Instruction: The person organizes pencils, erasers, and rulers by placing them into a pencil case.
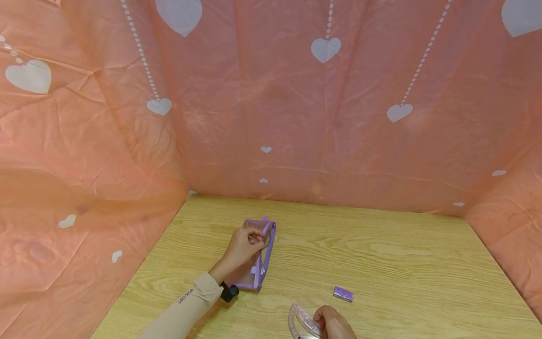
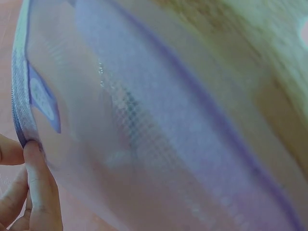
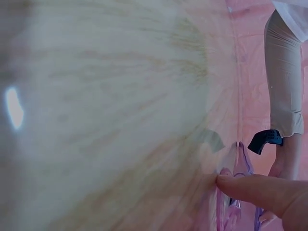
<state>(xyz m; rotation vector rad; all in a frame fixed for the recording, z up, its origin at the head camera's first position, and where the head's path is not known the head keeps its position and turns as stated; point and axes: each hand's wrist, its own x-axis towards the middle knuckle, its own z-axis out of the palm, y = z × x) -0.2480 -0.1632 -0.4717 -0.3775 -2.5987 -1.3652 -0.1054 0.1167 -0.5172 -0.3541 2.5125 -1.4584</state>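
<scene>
A translucent purple zip pencil case [image 1: 245,278] lies on the left part of the table, its zipper side gaping. My left hand [image 1: 241,247] pinches its zipper edge between thumb and fingers. In the left wrist view, the mesh side of the case [image 2: 159,144] fills most of the picture, with the fingertips [image 2: 36,166] on the zipper tape. Close to the front, my right hand [image 1: 333,322] holds a clear, pinkish protractor [image 1: 307,320] by one end. The right wrist view shows the thumb [image 3: 255,190] against the protractor [image 3: 224,207]; its other fingers are mostly hidden there.
A small purple rectangular block [image 1: 343,294] lies on the wood-grain table [image 1: 381,254], just beyond the right hand. Pink cloth with white hearts [image 1: 296,117] hangs around the back and sides. A black band [image 1: 229,292] is on the left wrist.
</scene>
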